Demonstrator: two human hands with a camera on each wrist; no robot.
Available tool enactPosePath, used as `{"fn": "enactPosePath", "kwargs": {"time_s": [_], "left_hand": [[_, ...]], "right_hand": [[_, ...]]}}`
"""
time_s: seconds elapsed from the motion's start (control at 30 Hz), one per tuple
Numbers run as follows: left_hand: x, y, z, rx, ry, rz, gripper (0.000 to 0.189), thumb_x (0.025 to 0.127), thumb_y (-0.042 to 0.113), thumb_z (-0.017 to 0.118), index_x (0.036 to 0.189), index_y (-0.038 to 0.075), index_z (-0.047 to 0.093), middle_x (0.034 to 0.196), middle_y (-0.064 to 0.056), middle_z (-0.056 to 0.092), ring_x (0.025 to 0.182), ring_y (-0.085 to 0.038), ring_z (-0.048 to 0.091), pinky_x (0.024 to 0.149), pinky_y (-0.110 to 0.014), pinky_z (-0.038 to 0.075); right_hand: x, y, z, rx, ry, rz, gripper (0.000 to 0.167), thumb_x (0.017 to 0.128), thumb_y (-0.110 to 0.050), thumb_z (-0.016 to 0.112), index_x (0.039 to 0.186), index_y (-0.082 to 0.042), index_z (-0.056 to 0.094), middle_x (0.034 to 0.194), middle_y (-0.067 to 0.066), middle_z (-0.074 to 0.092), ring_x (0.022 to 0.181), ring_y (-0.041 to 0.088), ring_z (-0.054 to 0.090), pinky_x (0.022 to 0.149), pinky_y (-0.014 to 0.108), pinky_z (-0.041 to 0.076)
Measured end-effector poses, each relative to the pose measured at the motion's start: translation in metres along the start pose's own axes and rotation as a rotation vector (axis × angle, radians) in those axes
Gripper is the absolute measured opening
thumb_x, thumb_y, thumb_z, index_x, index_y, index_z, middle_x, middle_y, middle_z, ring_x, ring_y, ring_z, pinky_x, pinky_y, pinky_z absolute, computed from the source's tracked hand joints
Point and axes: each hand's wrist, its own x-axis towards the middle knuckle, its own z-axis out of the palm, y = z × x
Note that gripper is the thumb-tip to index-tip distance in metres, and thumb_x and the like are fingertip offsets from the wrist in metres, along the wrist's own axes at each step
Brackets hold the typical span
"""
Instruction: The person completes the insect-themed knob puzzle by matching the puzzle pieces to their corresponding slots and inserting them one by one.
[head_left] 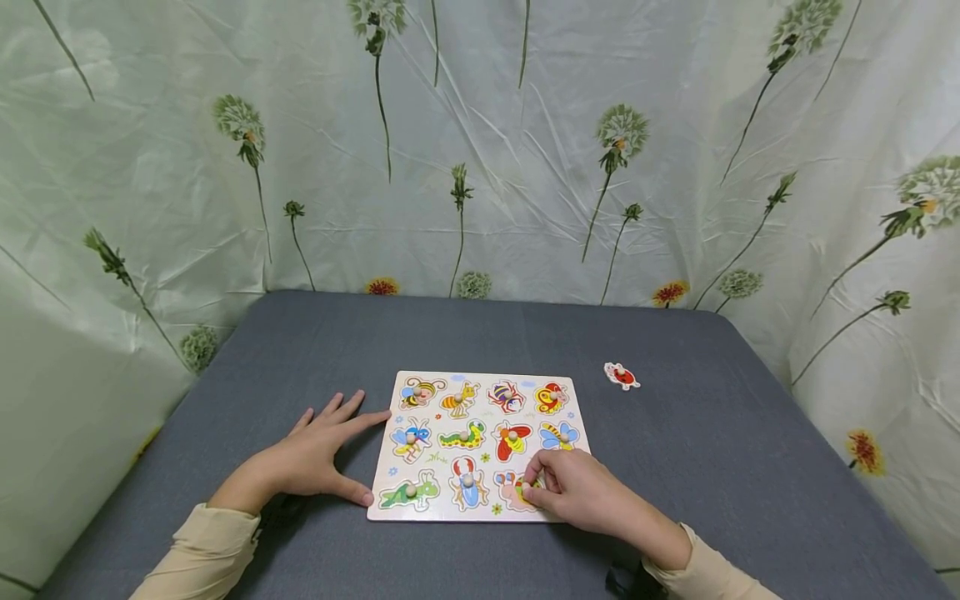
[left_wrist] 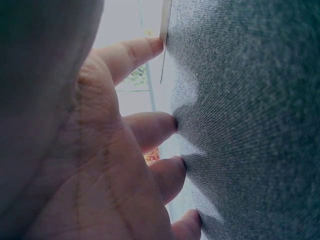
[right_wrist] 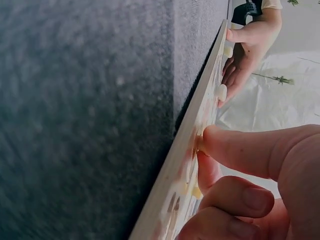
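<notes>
A wooden peg puzzle board [head_left: 480,515] with several insect pieces lies flat on the grey table. At its lower right corner, my right hand [head_left: 585,492] pinches the knob of a pink snail piece [head_left: 510,493] between thumb and index finger. The snail sits at its spot on the board, partly covered by the fingers. In the right wrist view, the thumb [right_wrist: 235,150] presses on the small wooden knob [right_wrist: 200,144]. Spread wide, my left hand [head_left: 315,454] touches the board's left edge with thumb and index finger; its other fingertips rest on the cloth.
A red ladybug piece [head_left: 622,376] with a knob lies on the table [head_left: 697,433], beyond the board's upper right corner. Behind the table hangs a pale curtain [head_left: 525,167] with dandelion prints. Other knobbed pieces, such as the beetle [head_left: 468,493], stand close to the right hand.
</notes>
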Motion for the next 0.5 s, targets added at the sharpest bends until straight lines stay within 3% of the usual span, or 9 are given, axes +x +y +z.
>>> {"fn": "enactPosePath", "kwargs": {"time_s": [0.5], "left_hand": [[0.000, 0.000, 0.000, 0.007, 0.006, 0.003, 0.117, 0.066, 0.069, 0.094, 0.166, 0.033, 0.044, 0.177, -0.028, 0.021, 0.161, -0.063, 0.012, 0.116, -0.089, 0.011]], "right_hand": [[0.010, 0.014, -0.016, 0.092, -0.041, 0.038, 0.012, 0.095, -0.026, 0.083, 0.092, -0.018, 0.074, 0.056, -0.012, 0.044, 0.049, 0.000, 0.039, 0.049, 0.019, 0.029]]}}
